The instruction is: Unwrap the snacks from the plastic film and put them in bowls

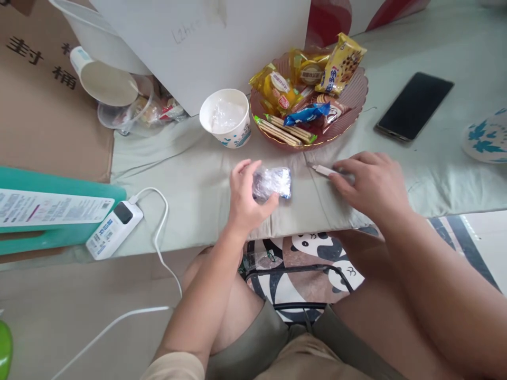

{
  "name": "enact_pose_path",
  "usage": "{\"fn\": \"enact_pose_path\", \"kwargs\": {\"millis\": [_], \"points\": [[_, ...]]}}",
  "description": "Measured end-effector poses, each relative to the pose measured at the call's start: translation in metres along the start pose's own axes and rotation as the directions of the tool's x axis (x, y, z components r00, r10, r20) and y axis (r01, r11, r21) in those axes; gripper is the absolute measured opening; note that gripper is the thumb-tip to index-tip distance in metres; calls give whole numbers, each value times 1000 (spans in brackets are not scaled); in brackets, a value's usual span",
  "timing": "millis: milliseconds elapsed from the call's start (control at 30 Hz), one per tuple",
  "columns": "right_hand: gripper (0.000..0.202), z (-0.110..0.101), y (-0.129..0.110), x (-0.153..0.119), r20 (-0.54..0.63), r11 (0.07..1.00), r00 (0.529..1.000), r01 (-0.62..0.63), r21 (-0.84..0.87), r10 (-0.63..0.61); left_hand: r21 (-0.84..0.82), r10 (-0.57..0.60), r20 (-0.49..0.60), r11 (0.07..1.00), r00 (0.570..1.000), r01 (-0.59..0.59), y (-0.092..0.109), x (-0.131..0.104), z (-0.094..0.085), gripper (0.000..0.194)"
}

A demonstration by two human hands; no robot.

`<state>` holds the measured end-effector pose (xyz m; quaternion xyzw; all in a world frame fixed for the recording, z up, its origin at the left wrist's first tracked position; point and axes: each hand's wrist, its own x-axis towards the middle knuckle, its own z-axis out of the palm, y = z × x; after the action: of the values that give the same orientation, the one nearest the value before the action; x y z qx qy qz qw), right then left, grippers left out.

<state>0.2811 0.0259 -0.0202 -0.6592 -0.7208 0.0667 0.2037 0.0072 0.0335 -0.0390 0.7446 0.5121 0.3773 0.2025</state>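
Observation:
My left hand (pixel 247 198) has its thumb and fingers around the sides of a small packet (pixel 273 183), shiny and wrapped in clear plastic with a bluish edge. The packet is at the cloth-covered table's front part. To the right, my right hand (pixel 374 182) pinches a slim white utility knife (pixel 324 170), its pointed tip turned left toward the packet but apart from it. Part of the knife's handle is hidden under my fingers. Behind the packet stand a paper cup (pixel 233 138) with clear plastic in it and a reddish bowl (pixel 289 143) of wrapped snacks.
A black phone (pixel 415 105) lies at the right, near a white paper item with blue leaves (pixel 487 138). A white power bank (pixel 114 229) with a cable rests against a green container (pixel 55 206) on the left. White and brown boxes (pixel 51 116) stand behind.

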Motion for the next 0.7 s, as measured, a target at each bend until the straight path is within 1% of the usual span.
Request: {"fn": "enact_pose_path", "kwargs": {"millis": [33, 67, 100, 133, 200, 267, 300, 333, 367, 433, 500, 567, 633, 700], "points": [[25, 1, 0, 0, -59, 1000, 998, 17, 0, -17, 39, 16, -26, 999, 1000, -15, 0, 0, 0, 69], [23, 2, -3, -1, -95, 999, 995, 33, 13, -32, 58, 24, -33, 998, 999, -22, 1, 1, -1, 71], [22, 3, -7, -2, -100, 998, 994, 53, 44, -49, 59, 24, -24, 998, 999, -22, 1, 1, -1, 69], [22, 4, -13, -3, -80, 992, 994, 84, 92, -77, 44, 17, -4, 999, 1000, -17, 2, 1, -2, 62], [25, 8, -27, -6, -19, 962, 986, 166, 217, -166, -11, -6, 45, 1000, 999, 6, 3, 0, -4, 41], [34, 15, -41, -9, 22, 911, 962, 251, 326, -273, -72, -31, 77, 997, 997, 36, 5, -1, -5, 20], [39, 19, -47, -10, 30, 889, 949, 282, 360, -313, -107, -44, 86, 993, 995, 53, 6, -2, -5, 15], [42, 23, -52, -11, 30, 875, 941, 301, 379, -337, -149, -66, 90, 986, 994, 79, 7, -2, -4, 13], [43, 26, -56, -12, 24, 868, 938, 311, 388, -347, -202, -101, 92, 972, 991, 118, 8, -3, -4, 15], [37, 31, -61, -12, 13, 862, 940, 306, 405, -340, -332, -191, 107, 918, 976, 216, 9, -3, -3, 23], [26, 31, -62, -11, 24, 854, 946, 281, 438, -324, -453, -283, 90, 842, 955, 292, 10, -2, -2, 29], [26, 29, -62, -10, 48, 850, 954, 242, 468, -297, -544, -384, 10, 773, 923, 327, 9, 0, -3, 31], [37, 27, -61, -10, 54, 859, 962, 212, 467, -267, -625, -503, -68, 695, 861, 357, 7, 3, -5, 31], [45, 26, -59, -11, 31, 867, 967, 213, 451, -254, -696, -606, -71, 599, 793, 395, 5, 7, -8, 31]]}}
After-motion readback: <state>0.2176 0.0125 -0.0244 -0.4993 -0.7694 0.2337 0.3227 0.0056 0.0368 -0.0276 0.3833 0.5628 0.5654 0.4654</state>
